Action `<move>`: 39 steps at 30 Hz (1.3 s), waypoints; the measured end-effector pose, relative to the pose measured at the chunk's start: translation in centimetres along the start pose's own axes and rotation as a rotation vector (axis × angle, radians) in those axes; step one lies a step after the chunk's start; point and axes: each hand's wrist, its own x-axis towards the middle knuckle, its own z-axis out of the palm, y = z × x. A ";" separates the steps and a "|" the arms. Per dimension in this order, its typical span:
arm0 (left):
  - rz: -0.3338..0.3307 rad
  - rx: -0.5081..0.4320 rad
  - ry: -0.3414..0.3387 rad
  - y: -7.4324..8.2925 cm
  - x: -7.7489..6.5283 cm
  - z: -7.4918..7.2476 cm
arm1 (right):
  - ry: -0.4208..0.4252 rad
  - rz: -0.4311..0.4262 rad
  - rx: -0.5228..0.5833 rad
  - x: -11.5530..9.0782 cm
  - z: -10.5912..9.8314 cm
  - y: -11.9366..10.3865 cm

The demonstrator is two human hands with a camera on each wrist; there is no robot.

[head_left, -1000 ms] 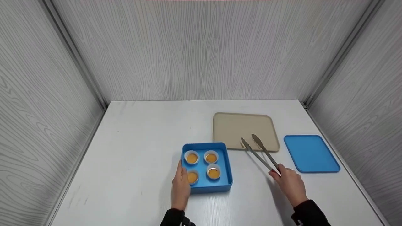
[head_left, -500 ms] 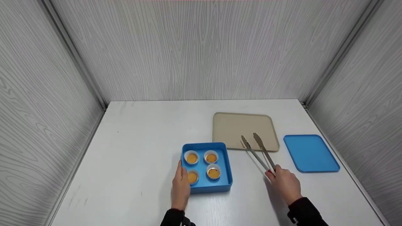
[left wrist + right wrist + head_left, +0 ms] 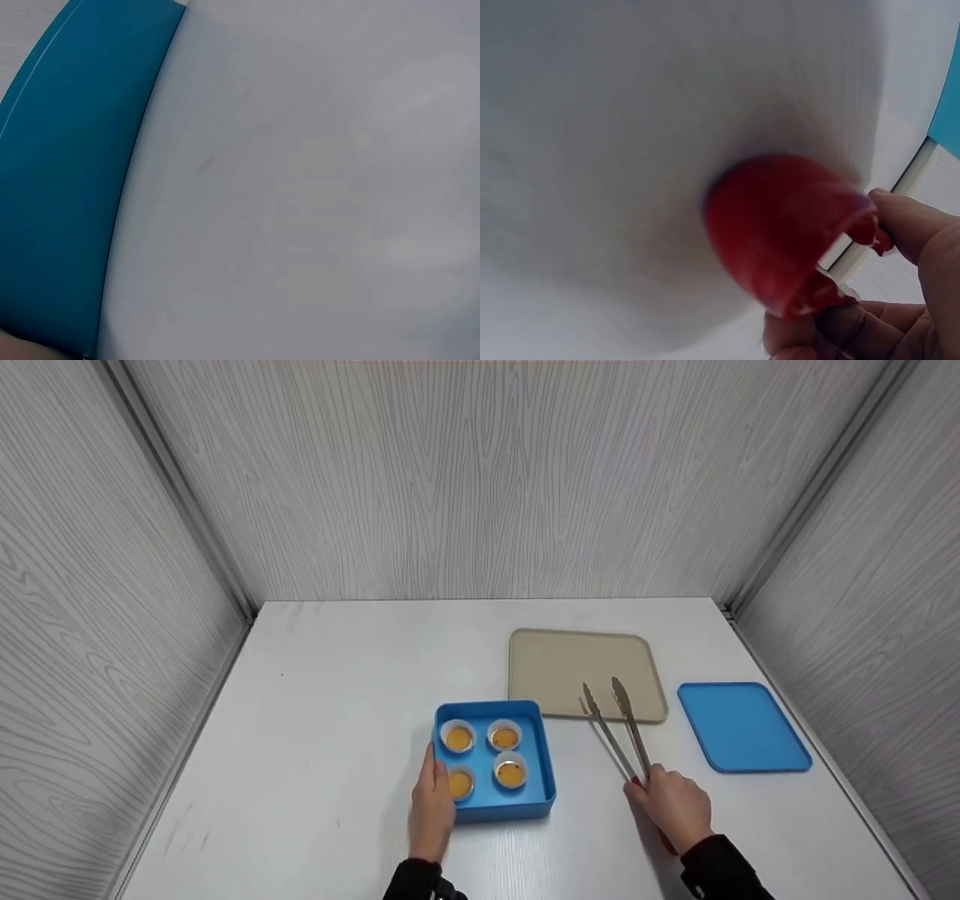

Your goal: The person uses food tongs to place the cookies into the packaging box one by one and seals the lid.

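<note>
A blue square box [image 3: 501,812] holds several small white cups [image 3: 511,769] with orange-yellow filling, some dark-specked. My left hand [image 3: 433,814] grips the box's left wall, thumb at the rim. In the left wrist view, the outer wall [image 3: 82,172] fills the left side, with a sliver of hand at the bottom corner. My right hand [image 3: 676,808] holds metal tongs [image 3: 611,742]. Their scalloped tips stand apart over the near edge of a beige tray [image 3: 574,664]. In the right wrist view, the tongs' red handle end [image 3: 780,225] pokes past my fingers [image 3: 911,221].
A flat blue tray or lid [image 3: 742,727] lies at the right, by the table's right edge. Grey wood-grain panels [image 3: 480,480] close off the back and both sides of the white table [image 3: 330,735].
My right hand has moved left and slightly toward me, turning the tongs more upright in the head view. More of the red handle shows behind it. The left hand and box stay put.
</note>
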 end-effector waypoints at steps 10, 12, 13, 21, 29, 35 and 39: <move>-0.007 0.008 0.010 -0.2 0.0 -0.2 | -0.011 -0.008 -0.023 0.1 0.1 0.1; -0.008 0.009 0.009 -0.2 0.0 -0.2 | 0.012 -0.025 -0.037 0.0 0.1 0.3; -0.009 0.008 0.008 -0.2 0.0 -0.2 | 0.020 -0.032 -0.042 0.1 0.1 0.4; -0.019 0.005 0.008 -0.3 0.0 -0.1 | 0.002 0.031 0.003 0.4 -1.6 2.5; -0.024 -0.003 0.003 0.0 0.2 0.1 | 0.103 -0.027 -0.021 0.2 -2.2 6.1; 0.007 -0.016 0.009 0.0 0.2 0.2 | 0.099 -0.064 -0.051 0.3 -2.1 8.6; -0.012 -0.001 0.006 0.0 0.3 0.3 | -0.026 -0.016 -0.029 0.6 -2.1 10.0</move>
